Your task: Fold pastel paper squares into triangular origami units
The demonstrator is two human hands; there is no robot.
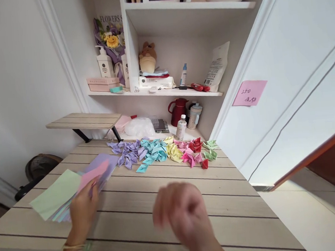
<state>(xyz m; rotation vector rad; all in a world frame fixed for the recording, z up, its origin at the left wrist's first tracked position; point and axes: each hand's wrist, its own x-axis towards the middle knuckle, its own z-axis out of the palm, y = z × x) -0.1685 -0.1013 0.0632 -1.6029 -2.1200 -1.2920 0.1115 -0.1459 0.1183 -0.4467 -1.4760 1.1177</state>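
Observation:
My left hand (85,203), at the left side of the table, is closed on a pink sheet of paper (97,172). Beside and under it lies a fanned stack of coloured paper, with a pale green sheet (55,193) on the left and purple sheets (100,159) behind. My right hand (184,211) is above the table's front middle, blurred by motion, with its fingers curled in and no object visible in them. Beyond both hands lie many folded paper pieces grouped by colour: purple (129,151), blue (154,149), yellow (174,152), pink (189,158), red (195,144) and green (210,154).
A clear bottle (181,127) stands behind the folded pieces, near a red jug (179,112) and a pale tumbler (195,115). At the back left is a small raised stand (83,120). White shelves (159,91) rise behind the slatted table (127,206).

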